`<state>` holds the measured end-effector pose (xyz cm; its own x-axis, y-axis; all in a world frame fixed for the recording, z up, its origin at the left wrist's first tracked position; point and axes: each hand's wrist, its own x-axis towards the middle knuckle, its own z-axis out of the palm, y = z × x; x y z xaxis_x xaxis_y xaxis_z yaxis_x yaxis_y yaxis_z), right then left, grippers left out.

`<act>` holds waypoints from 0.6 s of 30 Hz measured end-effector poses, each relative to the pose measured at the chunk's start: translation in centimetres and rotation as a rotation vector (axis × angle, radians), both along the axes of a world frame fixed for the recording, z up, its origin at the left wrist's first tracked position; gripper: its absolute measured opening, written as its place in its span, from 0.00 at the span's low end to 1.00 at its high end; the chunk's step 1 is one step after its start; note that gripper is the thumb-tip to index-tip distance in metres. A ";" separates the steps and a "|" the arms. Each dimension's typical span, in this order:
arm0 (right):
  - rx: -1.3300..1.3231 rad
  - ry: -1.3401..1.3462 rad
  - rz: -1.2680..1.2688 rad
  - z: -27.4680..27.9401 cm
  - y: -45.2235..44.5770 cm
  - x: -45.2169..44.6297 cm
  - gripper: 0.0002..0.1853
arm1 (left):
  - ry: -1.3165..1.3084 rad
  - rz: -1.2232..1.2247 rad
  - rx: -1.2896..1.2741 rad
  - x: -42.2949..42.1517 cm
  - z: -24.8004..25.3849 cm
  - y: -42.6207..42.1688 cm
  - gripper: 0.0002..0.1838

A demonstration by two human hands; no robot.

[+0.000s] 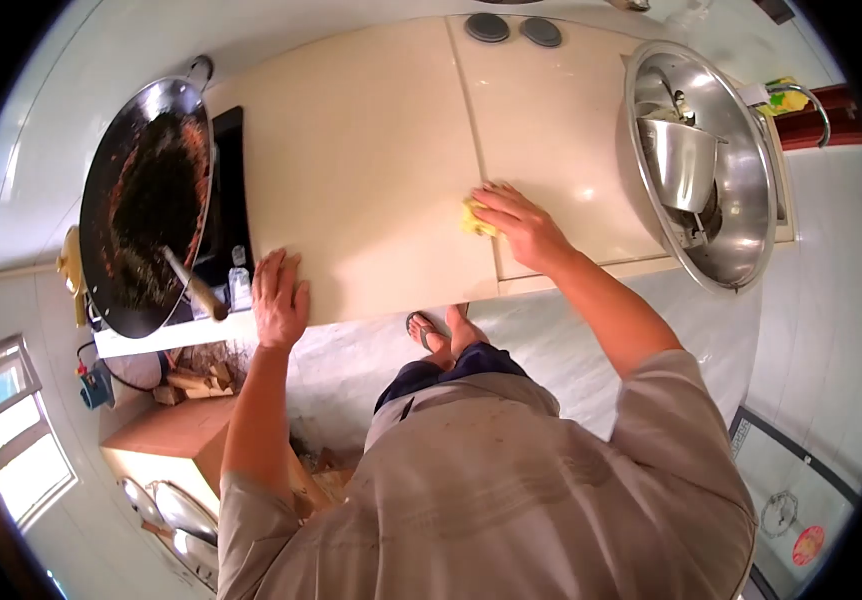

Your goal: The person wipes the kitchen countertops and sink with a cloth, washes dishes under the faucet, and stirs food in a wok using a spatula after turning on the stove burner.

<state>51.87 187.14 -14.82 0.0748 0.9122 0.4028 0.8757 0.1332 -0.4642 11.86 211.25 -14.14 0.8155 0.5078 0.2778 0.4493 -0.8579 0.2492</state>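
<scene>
One yellow cloth (478, 220) lies under the right hand (533, 238), fingers loosely spread, seemingly for control; the left hand (279, 308), fingers nearly together, apparently braces on the worktop (361, 170).

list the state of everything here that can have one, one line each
large black round wok: uncovered, dark contents inside
wooden-handled metal utensil: leaning in wok
wide silver metal basin: uncovered, holding pot
shiny silver metal pot: tipped
yellow cloth: bunched, partly under right hand
left hand: open, resting at cream countertop's edge
</scene>
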 end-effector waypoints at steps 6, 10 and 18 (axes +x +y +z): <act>-0.040 -0.049 -0.006 1.6 -3.7 -1.7 0.17 | -0.238 0.196 -0.108 -2.8 0.1 -6.0 0.30; -0.027 -0.159 -0.190 3.5 -4.0 -3.7 0.16 | -0.211 0.329 -0.147 -7.5 -0.3 -12.9 0.30; 0.195 0.036 -0.068 3.2 3.8 -7.9 0.15 | -0.158 0.279 -0.220 -8.6 1.5 -13.1 0.26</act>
